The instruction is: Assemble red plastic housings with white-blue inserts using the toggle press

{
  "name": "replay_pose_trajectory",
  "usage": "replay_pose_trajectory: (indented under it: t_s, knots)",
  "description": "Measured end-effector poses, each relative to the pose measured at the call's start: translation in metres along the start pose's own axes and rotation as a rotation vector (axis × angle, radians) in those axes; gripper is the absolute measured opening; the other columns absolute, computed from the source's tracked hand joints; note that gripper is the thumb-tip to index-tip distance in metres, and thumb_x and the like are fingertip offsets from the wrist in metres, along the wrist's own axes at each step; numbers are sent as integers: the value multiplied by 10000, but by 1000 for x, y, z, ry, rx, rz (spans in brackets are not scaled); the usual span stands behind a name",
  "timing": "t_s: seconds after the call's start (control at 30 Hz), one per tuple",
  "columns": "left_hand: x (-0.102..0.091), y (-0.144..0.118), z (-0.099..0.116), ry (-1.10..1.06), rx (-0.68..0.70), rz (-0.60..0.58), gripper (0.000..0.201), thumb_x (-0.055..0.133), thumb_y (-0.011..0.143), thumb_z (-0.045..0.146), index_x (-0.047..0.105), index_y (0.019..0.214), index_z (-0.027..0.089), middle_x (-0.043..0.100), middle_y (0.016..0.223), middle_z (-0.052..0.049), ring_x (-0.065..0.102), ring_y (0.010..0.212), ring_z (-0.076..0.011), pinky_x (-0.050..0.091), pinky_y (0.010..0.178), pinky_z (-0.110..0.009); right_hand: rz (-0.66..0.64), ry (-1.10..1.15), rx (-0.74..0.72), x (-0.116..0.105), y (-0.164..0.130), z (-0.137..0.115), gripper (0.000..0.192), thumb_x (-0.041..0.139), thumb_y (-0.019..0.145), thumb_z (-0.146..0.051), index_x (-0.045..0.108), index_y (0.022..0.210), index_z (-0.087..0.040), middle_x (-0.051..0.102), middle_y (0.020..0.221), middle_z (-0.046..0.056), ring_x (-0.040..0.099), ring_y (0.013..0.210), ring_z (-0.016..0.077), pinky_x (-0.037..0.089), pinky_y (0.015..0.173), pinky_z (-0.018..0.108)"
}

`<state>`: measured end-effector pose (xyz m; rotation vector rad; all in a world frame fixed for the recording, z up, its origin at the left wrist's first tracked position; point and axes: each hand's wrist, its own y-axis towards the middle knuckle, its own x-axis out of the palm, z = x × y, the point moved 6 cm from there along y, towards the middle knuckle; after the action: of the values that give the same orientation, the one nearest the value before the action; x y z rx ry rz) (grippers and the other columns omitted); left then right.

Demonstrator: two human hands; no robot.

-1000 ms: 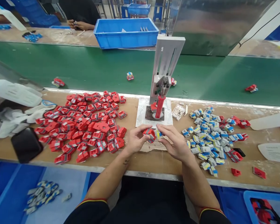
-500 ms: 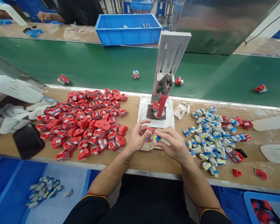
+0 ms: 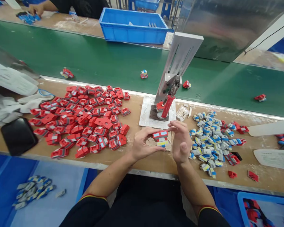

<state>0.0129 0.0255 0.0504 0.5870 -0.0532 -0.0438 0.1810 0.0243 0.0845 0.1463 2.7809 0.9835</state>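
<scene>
My left hand (image 3: 142,144) pinches a small toy vehicle part (image 3: 160,135), red with pale windows on top and a white, yellow and blue piece below it. Beside it, my right hand (image 3: 181,143) is open, its fingers apart; a fingertip lies close to the part's upper right corner, and I cannot tell if it touches. Just beyond both hands stands a toggle clamp press (image 3: 171,85) with a red handle (image 3: 168,106); a red part (image 3: 160,106) sits at its base. Red vehicle shells (image 3: 85,121) lie heaped to the left, grey-blue pieces (image 3: 209,142) to the right.
A green conveyor belt (image 3: 109,60) behind carries several assembled parts. Across it are a blue crate (image 3: 133,33) and another person's hand (image 3: 36,9). A black tray-like object (image 3: 19,136) and white gloves (image 3: 4,108) lie left. Cotton swabs (image 3: 182,113) lie beside the press.
Earlier both hands held the part together. My right hand has let go and opened, moving slightly right; my left hand keeps the part, now turned with its windows showing. The view has shifted a little.
</scene>
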Motion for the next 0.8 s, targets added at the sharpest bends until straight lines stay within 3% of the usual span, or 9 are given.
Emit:
replay_pose_trajectory:
  t_s: [0.13, 0.23, 0.43, 0.57, 0.63, 0.7, 0.8]
  knots:
    - [13, -7, 14, 115, 92, -67, 580, 973, 699, 492, 774, 1160, 202, 814, 954, -94, 780, 803, -218, 649, 732, -329, 25, -28, 102, 10, -3, -4, 629, 310, 1031, -673, 696, 761, -257, 648, 730, 80, 632, 684, 248, 536, 616, 441]
    - [17, -9, 20, 116, 163, -62, 597, 973, 714, 464, 763, 1211, 209, 829, 1006, -106, 797, 827, -230, 655, 728, -330, 79, -52, 127, 9, -3, -9, 586, 341, 1042, -590, 635, 659, -257, 598, 634, 61, 569, 592, 225, 469, 568, 424]
    - [18, -11, 21, 148, 205, -72, 559, 966, 727, 449, 770, 1202, 230, 833, 1036, -108, 811, 869, -260, 671, 737, -362, 106, 52, 97, 10, -3, -13, 472, 393, 1040, -411, 600, 649, -249, 566, 604, 41, 535, 563, 207, 421, 571, 403]
    - [20, -10, 19, 128, 212, -52, 553, 973, 724, 416, 763, 1198, 223, 825, 977, -87, 784, 769, -223, 643, 680, -331, 113, 98, 95, 15, -3, -11, 456, 409, 1052, -364, 604, 660, -239, 559, 601, 24, 517, 557, 187, 395, 567, 375]
    - [16, -5, 21, 168, 216, -71, 525, 944, 760, 461, 756, 1179, 205, 807, 916, -71, 749, 712, -194, 616, 648, -314, 56, 92, 91, 14, 1, -8, 469, 410, 1069, -413, 621, 690, -237, 569, 626, 20, 525, 575, 183, 406, 575, 366]
    - [6, 5, 27, 213, 216, -136, 510, 913, 788, 511, 751, 1151, 191, 785, 876, -55, 721, 707, -179, 594, 647, -304, -18, 90, 85, 7, 10, -1, 485, 384, 1077, -525, 654, 790, -243, 605, 714, 28, 562, 636, 190, 442, 599, 362]
    - [-17, 28, 37, 353, 183, -301, 479, 897, 807, 509, 753, 1134, 190, 782, 944, -63, 721, 839, -199, 595, 781, -341, -62, 92, 87, -18, 32, 15, 511, 364, 1046, -679, 668, 992, -271, 684, 1035, 69, 642, 890, 221, 517, 732, 375]
